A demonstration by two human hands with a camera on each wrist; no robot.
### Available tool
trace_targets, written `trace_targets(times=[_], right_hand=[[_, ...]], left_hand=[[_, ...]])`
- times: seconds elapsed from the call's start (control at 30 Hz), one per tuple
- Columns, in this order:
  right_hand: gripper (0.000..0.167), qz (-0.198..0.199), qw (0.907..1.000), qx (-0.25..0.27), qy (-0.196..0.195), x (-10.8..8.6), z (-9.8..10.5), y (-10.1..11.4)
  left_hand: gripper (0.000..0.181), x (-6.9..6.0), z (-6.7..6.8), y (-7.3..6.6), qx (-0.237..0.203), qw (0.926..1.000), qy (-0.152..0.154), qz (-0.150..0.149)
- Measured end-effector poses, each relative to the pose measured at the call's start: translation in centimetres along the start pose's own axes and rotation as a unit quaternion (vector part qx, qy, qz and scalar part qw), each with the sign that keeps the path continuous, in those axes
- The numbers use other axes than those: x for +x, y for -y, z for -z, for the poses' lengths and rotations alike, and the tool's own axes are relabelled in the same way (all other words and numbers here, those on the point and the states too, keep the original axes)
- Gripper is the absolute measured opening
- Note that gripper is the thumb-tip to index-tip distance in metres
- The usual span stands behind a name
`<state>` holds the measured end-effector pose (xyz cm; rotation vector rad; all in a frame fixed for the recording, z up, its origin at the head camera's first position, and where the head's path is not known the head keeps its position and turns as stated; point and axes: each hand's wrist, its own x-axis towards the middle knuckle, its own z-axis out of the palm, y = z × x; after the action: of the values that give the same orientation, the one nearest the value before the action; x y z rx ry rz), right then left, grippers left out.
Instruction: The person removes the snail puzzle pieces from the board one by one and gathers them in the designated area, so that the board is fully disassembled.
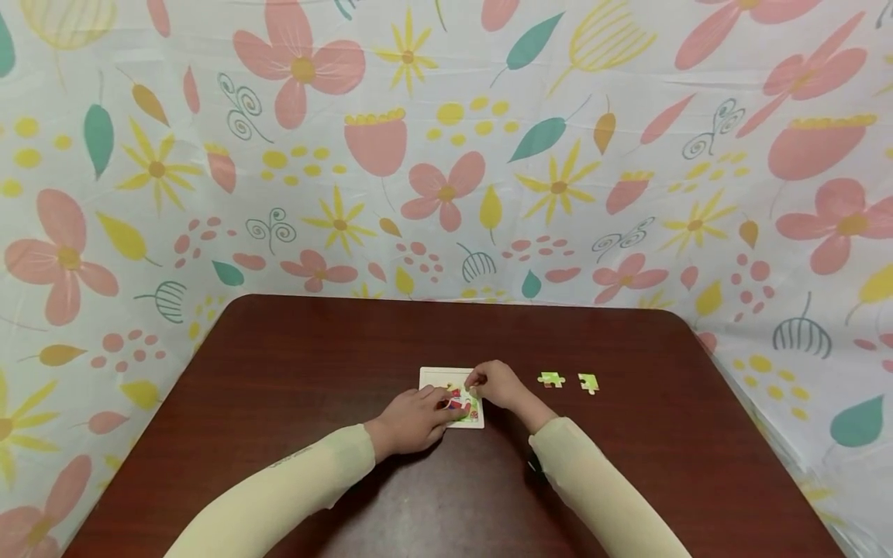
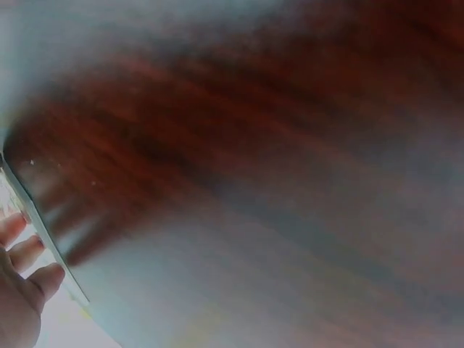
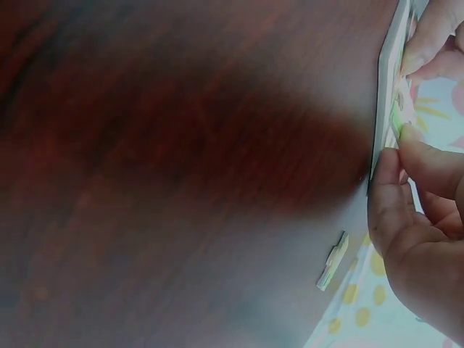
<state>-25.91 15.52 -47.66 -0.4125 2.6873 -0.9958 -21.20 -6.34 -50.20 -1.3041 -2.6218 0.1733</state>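
Note:
A small square jigsaw tray with a pale frame lies flat on the table, partly filled with red, blue and green picture pieces. My left hand rests on the tray's left side, its fingers extended over the pieces. In the left wrist view, that hand lies along the tray's edge. At the tray's right side, my right hand pinches a puzzle piece between thumb and fingers, low over the tray. Much of that piece is hidden by the fingers.
Two loose puzzle pieces, a green and white one and a green one, lie to the right of the tray. The dark reddish-brown table has rounded far corners. Behind it hangs a flower-patterned cloth.

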Motion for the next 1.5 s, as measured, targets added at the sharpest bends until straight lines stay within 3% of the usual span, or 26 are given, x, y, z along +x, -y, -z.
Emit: trace_targets(times=[0.2,0.33,0.57,0.73,1.1,1.33,1.5], right_hand=[[0.008,-0.001,0.9997,0.024,-0.011,-0.1,-0.1,-0.4],[0.010,-0.029,0.9966,0.075,-0.016,-0.2,-0.2,-0.7],[0.014,-0.062,0.9842,0.165,-0.017,-0.2,-0.1,-1.3],[0.017,-0.075,0.9772,0.199,-0.005,-0.2,0.1,-1.4],[0.020,-0.137,0.9499,0.281,0.007,0.1,0.3,-1.8],[0.024,-0.119,0.9524,0.280,0.012,-0.3,1.0,-1.4],[0.023,-0.111,0.9600,0.257,0.009,-1.1,2.0,-1.5]], left_hand=[[0.039,-0.2,-0.3,0.0,-0.002,0.9999,-0.010,0.005],[0.039,-0.3,-0.2,0.0,-0.010,0.9999,0.000,0.008],[0.043,-0.4,0.2,-0.2,-0.047,0.9956,0.071,0.039],[0.047,-0.6,0.1,-0.4,-0.036,0.9930,0.105,0.040],[0.047,-0.3,-0.5,-0.6,-0.036,0.9926,0.104,0.051],[0.044,-0.1,-0.2,-0.6,-0.001,0.9981,0.056,0.026],[0.042,-0.3,0.0,-0.6,-0.003,0.9989,0.041,0.022]])
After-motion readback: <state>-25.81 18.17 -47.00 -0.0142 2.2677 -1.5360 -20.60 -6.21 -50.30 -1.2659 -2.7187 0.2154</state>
